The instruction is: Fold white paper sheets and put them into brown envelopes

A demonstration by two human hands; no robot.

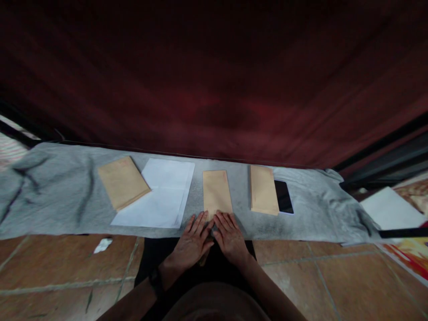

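Observation:
A brown envelope (216, 191) lies lengthwise on the grey cloth (60, 196) straight ahead of me. My left hand (191, 243) and my right hand (230, 236) lie side by side, fingers stretched flat, pressing on the envelope's near end. A thin stick-like thing (204, 256) pokes out between the two hands; I cannot make out what it is. Neither hand grips anything that I can see.
On the cloth also lie a stack of brown envelopes (122, 182) at left, white paper sheets (160, 196), another brown envelope stack (263, 189) and a dark phone (283, 197). A dark red curtain (214, 80) hangs behind. A paper scrap (103, 244) lies on the tile floor.

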